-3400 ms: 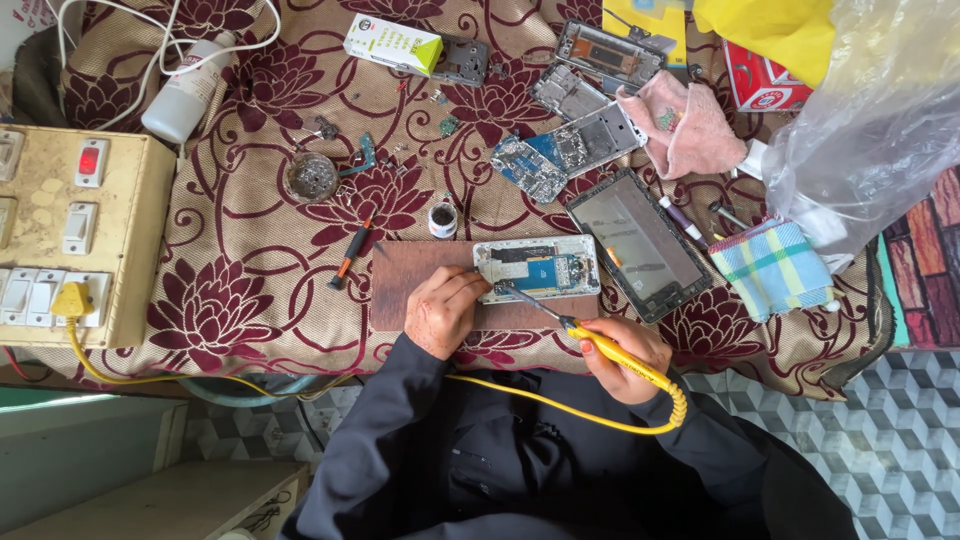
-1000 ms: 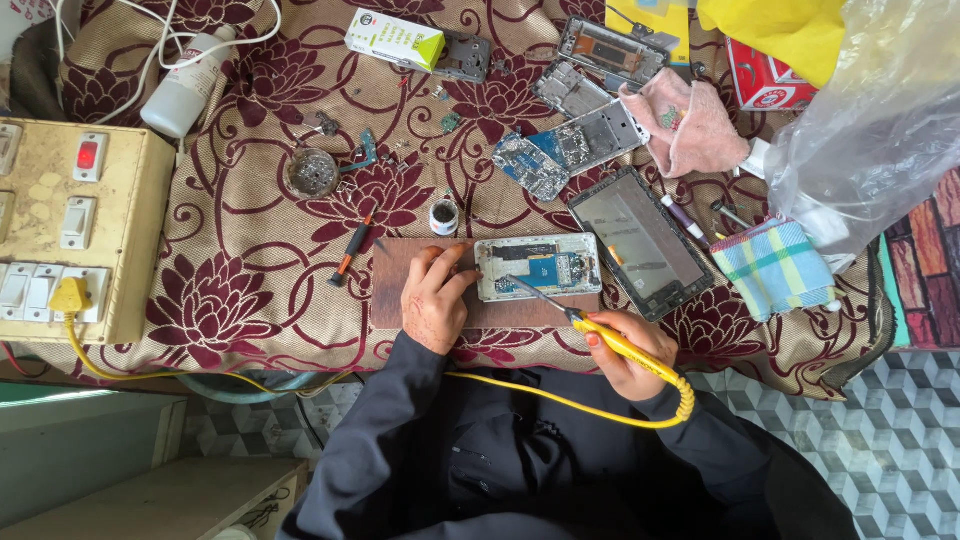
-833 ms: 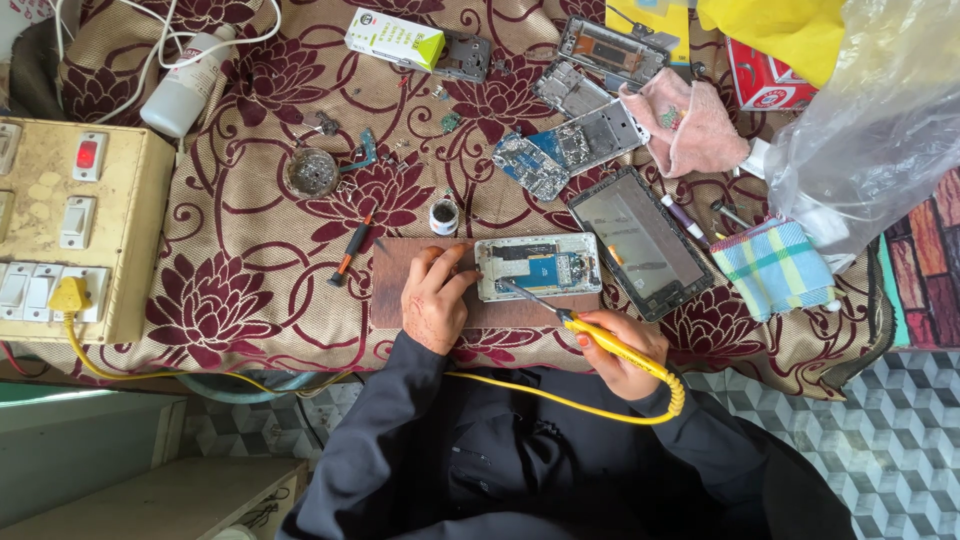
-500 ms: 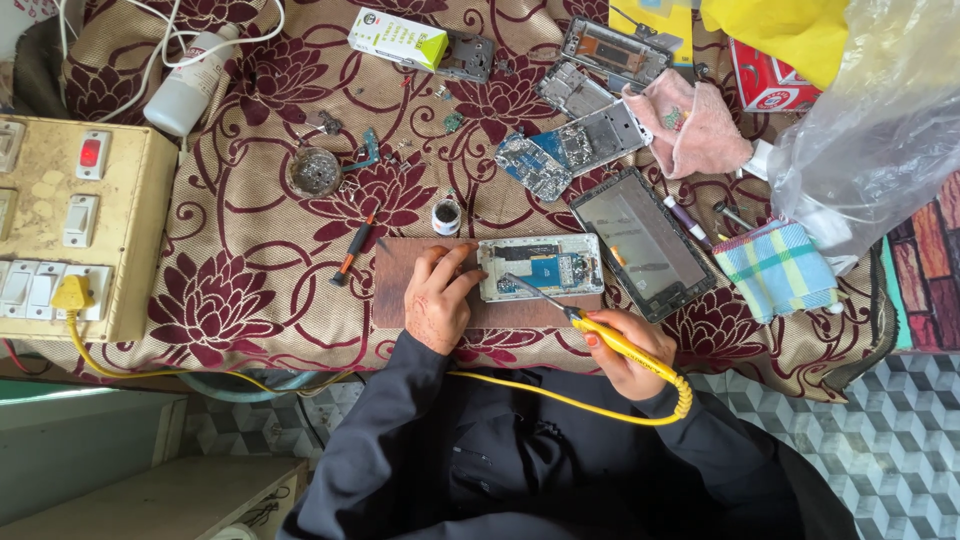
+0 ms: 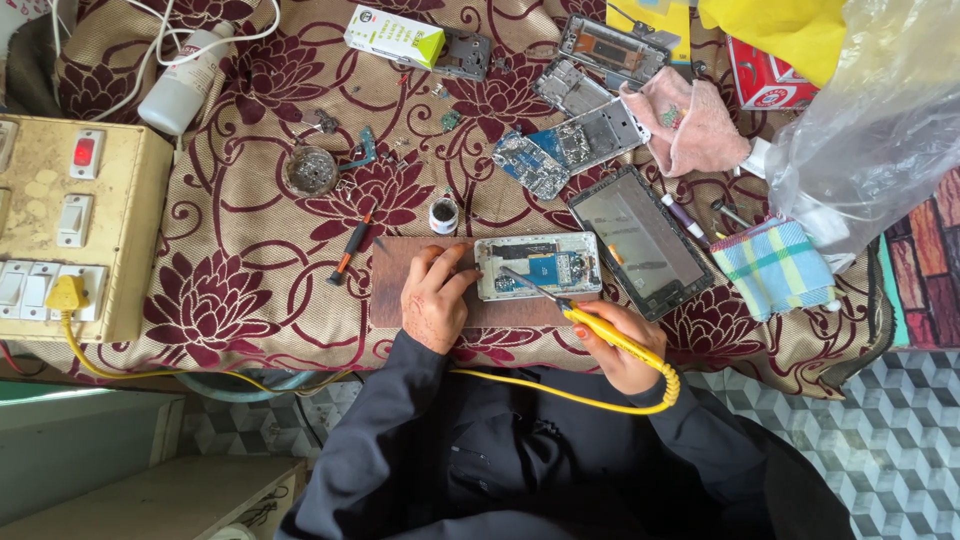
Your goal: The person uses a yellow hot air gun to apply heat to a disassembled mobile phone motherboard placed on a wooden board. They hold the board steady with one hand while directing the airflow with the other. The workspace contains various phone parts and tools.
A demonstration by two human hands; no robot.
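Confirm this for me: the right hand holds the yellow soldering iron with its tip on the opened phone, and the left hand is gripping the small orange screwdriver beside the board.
Not quite. In the head view the left hand rests on the brown board, steadying the opened phone; the orange screwdriver lies untouched on the cloth. The right hand does hold the yellow soldering iron to the phone.

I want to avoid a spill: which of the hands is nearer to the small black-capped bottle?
Left. The left hand lies just below the bottle, on the wooden board. The right hand is farther right and lower, holding the yellow soldering iron.
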